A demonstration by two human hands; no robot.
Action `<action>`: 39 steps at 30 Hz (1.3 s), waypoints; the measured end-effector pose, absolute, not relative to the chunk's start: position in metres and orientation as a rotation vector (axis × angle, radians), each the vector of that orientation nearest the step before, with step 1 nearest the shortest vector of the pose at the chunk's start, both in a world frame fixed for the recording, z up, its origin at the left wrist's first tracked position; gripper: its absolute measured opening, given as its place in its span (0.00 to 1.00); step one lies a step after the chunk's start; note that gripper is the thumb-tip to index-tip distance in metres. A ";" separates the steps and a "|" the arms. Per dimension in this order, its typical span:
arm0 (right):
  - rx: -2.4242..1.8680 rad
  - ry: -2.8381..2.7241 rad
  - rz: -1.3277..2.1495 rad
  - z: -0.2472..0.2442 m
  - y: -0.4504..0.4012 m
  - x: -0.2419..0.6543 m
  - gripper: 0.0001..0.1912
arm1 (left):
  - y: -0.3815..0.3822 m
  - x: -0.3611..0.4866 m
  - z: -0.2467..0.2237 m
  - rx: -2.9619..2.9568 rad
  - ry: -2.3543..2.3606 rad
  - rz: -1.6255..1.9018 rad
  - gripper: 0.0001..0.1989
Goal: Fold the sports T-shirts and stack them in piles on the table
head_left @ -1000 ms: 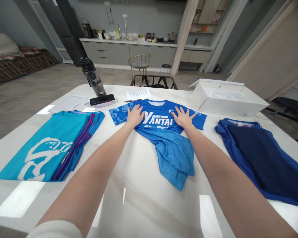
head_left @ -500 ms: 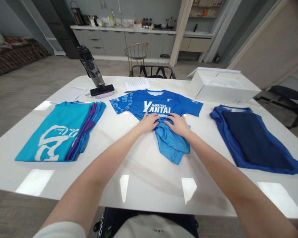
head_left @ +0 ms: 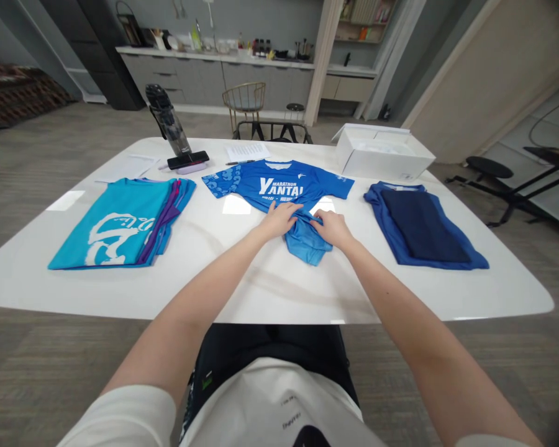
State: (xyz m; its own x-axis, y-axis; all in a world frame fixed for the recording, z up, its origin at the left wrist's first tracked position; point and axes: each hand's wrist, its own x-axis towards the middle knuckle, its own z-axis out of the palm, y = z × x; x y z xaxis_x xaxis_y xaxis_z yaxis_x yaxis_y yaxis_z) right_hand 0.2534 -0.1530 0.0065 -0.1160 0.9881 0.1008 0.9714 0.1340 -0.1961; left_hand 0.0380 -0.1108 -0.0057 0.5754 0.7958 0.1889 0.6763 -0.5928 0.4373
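Observation:
A blue T-shirt point(head_left: 286, 180) with white "Marathon Yantai" lettering lies on the table in front of me, its sleeves spread out. Its lower part is gathered and twisted, and a lighter blue portion point(head_left: 307, 243) hangs toward me. My left hand point(head_left: 281, 220) is closed on the gathered cloth just below the lettering, with some fingertips stretched across it. On the other side of the bunched cloth, my right hand point(head_left: 331, 228) pinches the fabric between thumb and fingers. The folds partly hide the fingertips of both hands.
Folded shirts point(head_left: 116, 226), turquoise on top, lie left on the white table point(head_left: 242, 292). Folded navy and blue clothing point(head_left: 423, 226) lies right. Behind stand a handheld vacuum point(head_left: 172, 130), papers point(head_left: 246, 152), a pen point(head_left: 240, 162) and a white box point(head_left: 384, 152).
My view has shifted back, showing more of my lap. My right hand has gone from lying spread on the shirt to pinching its cloth, and the lower part is more bunched.

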 end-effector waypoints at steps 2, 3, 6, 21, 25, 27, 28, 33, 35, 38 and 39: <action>-1.846 -2.181 0.178 0.015 -0.166 0.244 0.14 | -0.122 0.041 0.001 2.519 1.148 0.533 0.30; -1.789 -2.161 0.235 0.020 -0.172 0.239 0.13 | -0.128 0.041 0.003 2.528 1.120 0.533 0.31; -1.539 -2.090 0.505 0.032 -0.192 0.223 0.10 | -0.143 0.038 0.006 2.553 1.018 0.529 0.27; -1.507 -2.324 0.353 -0.009 -0.269 0.199 0.14 | -0.240 -0.058 -0.008 2.609 1.083 0.449 0.26; -1.423 -2.403 0.336 0.001 -0.297 0.188 0.14 | -0.256 -0.086 0.000 2.642 1.205 0.317 0.25; -1.553 -2.342 0.190 0.003 -0.305 0.186 0.15 | -0.265 -0.092 0.007 2.637 1.328 0.255 0.25; -1.639 -2.304 0.125 0.004 -0.307 0.185 0.16 | -0.270 -0.092 0.011 2.628 1.394 0.230 0.25; -1.785 -2.370 0.086 -0.003 -0.318 0.183 0.21 | -0.298 -0.061 0.018 2.613 1.503 0.255 0.21; -1.776 -2.393 0.079 -0.005 -0.325 0.183 0.21 | -0.307 -0.049 0.012 2.616 1.545 0.260 0.16; -1.875 -2.357 0.073 -0.004 -0.338 0.187 0.23 | -0.317 -0.044 -0.001 2.624 1.696 0.201 0.16; -1.930 -2.341 0.071 -0.003 -0.342 0.190 0.23 | -0.320 -0.047 -0.005 2.633 1.738 0.185 0.16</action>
State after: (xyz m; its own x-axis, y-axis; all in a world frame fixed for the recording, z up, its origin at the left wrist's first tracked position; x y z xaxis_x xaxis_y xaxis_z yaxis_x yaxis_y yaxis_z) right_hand 0.1898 -0.3420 -0.0029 -0.1876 0.9808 0.0524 0.9758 0.1922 -0.1038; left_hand -0.0465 -0.3199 -0.0048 0.3881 0.9153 0.1080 0.9175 -0.3948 0.0488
